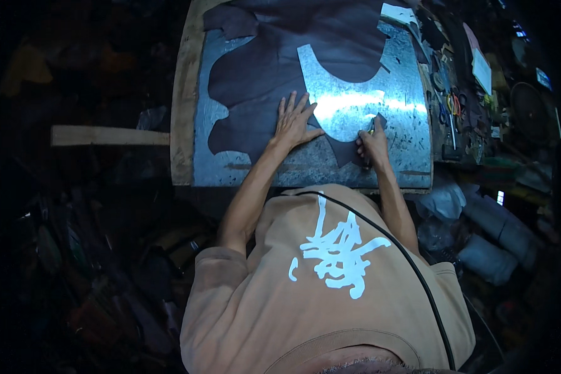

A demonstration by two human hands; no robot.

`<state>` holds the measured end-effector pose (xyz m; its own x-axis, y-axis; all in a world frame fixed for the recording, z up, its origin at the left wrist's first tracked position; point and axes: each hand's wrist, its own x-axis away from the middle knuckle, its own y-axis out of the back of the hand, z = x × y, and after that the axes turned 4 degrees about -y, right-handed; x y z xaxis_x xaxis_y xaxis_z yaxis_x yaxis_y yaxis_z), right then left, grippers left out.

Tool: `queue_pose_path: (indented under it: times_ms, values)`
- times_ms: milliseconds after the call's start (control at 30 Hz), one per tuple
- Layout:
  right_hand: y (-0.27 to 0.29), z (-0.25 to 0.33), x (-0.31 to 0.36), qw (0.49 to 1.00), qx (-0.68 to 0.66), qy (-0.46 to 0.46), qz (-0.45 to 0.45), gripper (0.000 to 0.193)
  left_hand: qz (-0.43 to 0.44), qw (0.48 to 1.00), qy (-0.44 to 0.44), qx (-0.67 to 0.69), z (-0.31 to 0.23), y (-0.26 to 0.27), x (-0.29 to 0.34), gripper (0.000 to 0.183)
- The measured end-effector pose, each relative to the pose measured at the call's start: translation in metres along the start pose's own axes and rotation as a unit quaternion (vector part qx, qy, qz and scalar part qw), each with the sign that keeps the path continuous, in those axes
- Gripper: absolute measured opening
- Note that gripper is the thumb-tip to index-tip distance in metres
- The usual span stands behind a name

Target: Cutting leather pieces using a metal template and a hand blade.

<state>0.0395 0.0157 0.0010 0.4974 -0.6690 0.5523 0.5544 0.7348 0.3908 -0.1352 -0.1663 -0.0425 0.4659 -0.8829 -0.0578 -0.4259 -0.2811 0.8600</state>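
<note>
A dark brown leather sheet (249, 81) with a wavy cut edge covers much of the grey metal tabletop (405, 149). My left hand (291, 128) lies flat on its near edge, fingers spread. Beside that hand is a bright, curved grey area (336, 103); I cannot tell whether it is a template or bare tabletop. Near its lower right curve my right hand (374, 146) is closed round a small tool, mostly hidden by the fingers. A pointed flap of brown leather (346, 151) lies between the hands, and a dark scrap shows just beyond the right fingers.
Wood (182, 124) borders the tabletop's left side, and a wooden bar (109, 135) sticks out from it. Scissors with coloured handles (456, 105) and other tools lie along the right. Pale wrapped bundles (489, 258) sit at the lower right. A black cable (411, 265) crosses my shirt.
</note>
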Motion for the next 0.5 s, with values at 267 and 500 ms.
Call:
queue_pose_path:
  times_ms: [267,500]
  values:
    - [0.001,0.007,0.002,0.999,0.031,-0.01,-0.005,0.076,-0.152,0.95,0.215,-0.17,0.076,0.033,0.091,0.073]
    - [0.038,-0.052,-0.014,0.894,0.308,0.208,-0.25,0.046,-0.115,0.951,0.24,-0.157,0.085,0.085,0.109,0.05]
